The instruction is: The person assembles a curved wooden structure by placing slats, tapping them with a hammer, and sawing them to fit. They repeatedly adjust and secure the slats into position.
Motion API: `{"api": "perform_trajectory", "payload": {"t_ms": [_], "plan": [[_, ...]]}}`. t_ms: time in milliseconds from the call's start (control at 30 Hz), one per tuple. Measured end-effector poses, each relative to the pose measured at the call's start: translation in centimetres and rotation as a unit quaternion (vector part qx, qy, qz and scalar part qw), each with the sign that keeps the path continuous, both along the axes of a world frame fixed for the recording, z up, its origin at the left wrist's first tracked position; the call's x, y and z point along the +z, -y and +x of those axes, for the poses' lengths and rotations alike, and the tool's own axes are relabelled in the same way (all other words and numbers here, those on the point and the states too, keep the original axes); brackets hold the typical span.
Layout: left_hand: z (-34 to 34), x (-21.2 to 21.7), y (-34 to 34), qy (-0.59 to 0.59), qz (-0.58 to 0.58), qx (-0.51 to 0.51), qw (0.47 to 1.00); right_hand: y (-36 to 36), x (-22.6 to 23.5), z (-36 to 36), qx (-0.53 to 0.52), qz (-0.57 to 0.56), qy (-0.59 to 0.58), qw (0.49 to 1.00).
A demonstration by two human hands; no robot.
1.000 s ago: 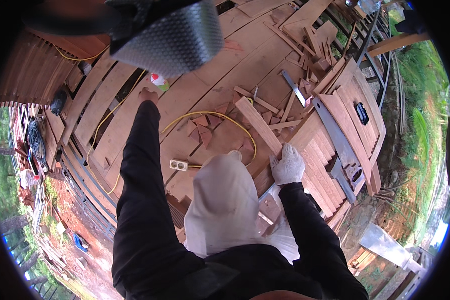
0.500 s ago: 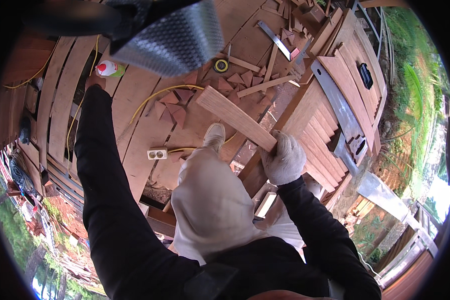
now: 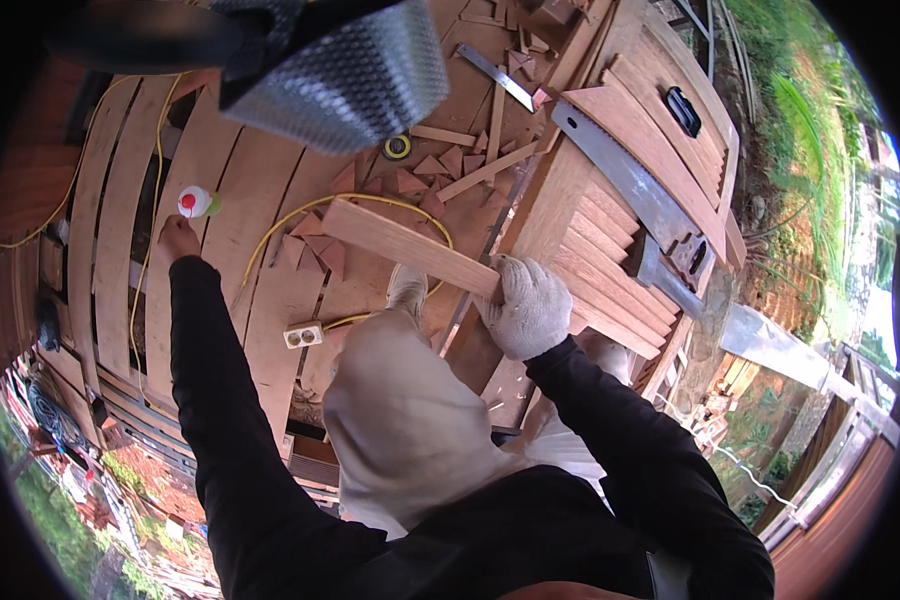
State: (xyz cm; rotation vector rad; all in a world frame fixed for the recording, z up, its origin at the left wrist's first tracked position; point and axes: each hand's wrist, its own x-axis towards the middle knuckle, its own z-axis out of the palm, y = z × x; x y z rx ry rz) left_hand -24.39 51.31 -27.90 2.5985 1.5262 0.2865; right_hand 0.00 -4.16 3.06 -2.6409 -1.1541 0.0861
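My gloved right hand (image 3: 528, 303) is wrapped round the near end of a short, flat wooden board (image 3: 410, 248), which slants away up and to the left above the deck. Over the planks at the left, my bare left hand (image 3: 178, 240) is just short of a white and green squeeze bottle (image 3: 196, 202) with a red cap. The bottle seems to stand upright, seen from above. Its fingers loosely bent, this hand appears to be off the bottle and hold nothing.
Right of me, a handsaw (image 3: 620, 165) lies on a slatted wooden panel (image 3: 610, 270). Triangular wood offcuts (image 3: 315, 245), a yellow tape roll (image 3: 397, 147), a try square (image 3: 495, 75) and a white socket block (image 3: 303, 335) with a yellow cable lie on the deck, which has open gaps.
My left hand was at the bottle and has drawn back toward me, apparently letting go. The board stays in my right hand. The whole view has shifted somewhat.
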Motion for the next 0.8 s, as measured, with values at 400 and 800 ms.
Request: {"api": "perform_trajectory", "payload": {"t_ms": [400, 800], "plan": [[-2.3, 30.1, 23.2, 0.314, -0.022, -0.068, 0.947, 0.7, 1.5, 0.3, -0.032, 0.044, -0.067, 0.996], [7.0, 50.0, 39.5, 0.496, -0.177, -0.269, 0.806, 16.2, 3.4, -11.0, -0.259, 0.329, -0.438, 0.795]]}}
